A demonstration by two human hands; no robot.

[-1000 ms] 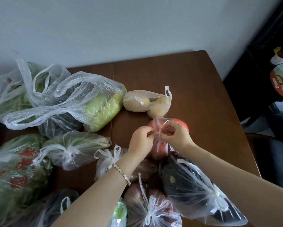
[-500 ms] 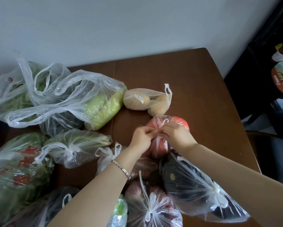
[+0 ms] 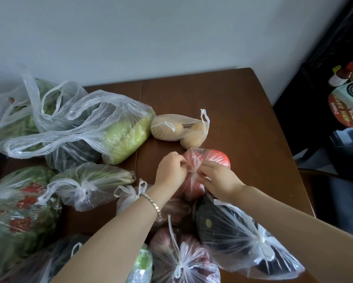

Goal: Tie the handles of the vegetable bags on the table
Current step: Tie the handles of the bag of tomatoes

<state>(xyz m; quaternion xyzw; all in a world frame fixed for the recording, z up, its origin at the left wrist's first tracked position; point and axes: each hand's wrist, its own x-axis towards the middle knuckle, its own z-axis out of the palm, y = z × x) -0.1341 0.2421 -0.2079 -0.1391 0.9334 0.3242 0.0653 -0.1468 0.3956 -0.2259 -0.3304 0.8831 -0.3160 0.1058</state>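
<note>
Left hand (image 3: 172,170) and right hand (image 3: 218,180) both pinch the handles (image 3: 194,167) of my tomato bag (image 3: 214,158). Bag sits mid-desk (image 3: 253,119), just beside the potato bag (image 3: 179,129).

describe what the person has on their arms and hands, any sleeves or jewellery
No sleeves show; both forearms are bare. The left hand has a slim silvery link bracelet at its wrist. The right hand wears nothing visible: no gloves, watch or rings.

2 bare forearms; a linked bracelet (image 3: 152,203), seemingly metal, circles the left wrist.
</note>
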